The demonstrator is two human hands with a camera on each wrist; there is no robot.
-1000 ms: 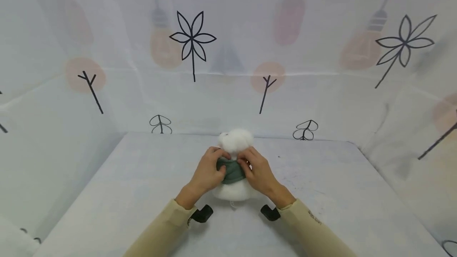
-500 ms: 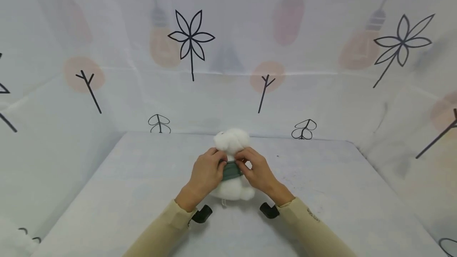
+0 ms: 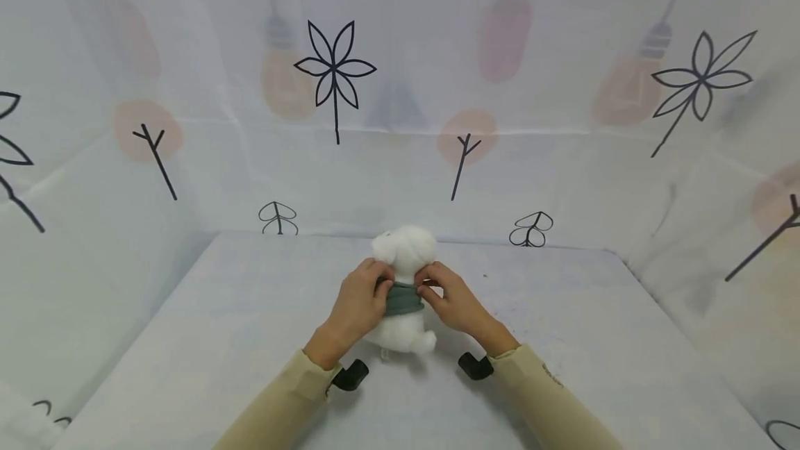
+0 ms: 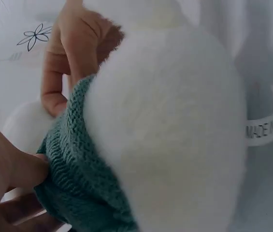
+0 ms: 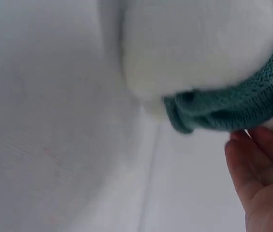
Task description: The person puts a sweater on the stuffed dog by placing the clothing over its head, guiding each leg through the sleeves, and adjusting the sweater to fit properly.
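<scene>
A white plush toy [image 3: 406,245] stands on the covered table in the head view, its head tilted toward the left. A green knitted garment [image 3: 403,301] wraps its middle. My left hand [image 3: 358,297] pinches the garment's upper edge at the left, thumb against the knit in the left wrist view. At the right side, my right hand [image 3: 456,303] pinches the same edge between thumb and fingers. In the right wrist view a corner of the knit [image 5: 182,118] is rolled and hangs loose. A tag [image 4: 263,129] printed "MADE IN" sticks out from the toy's bottom.
The table [image 3: 581,311] has a pale cover, with printed white cloth walls [image 3: 394,158] on the left, right and back. A black wrist device [image 3: 351,375] hangs under the left sleeve, and another black device [image 3: 475,367] under the right.
The toy has turned a little and shifted slightly left, bringing a round white limb out at its lower right. The garment looks narrower and more bunched. Both hands keep hold of its upper edge.
</scene>
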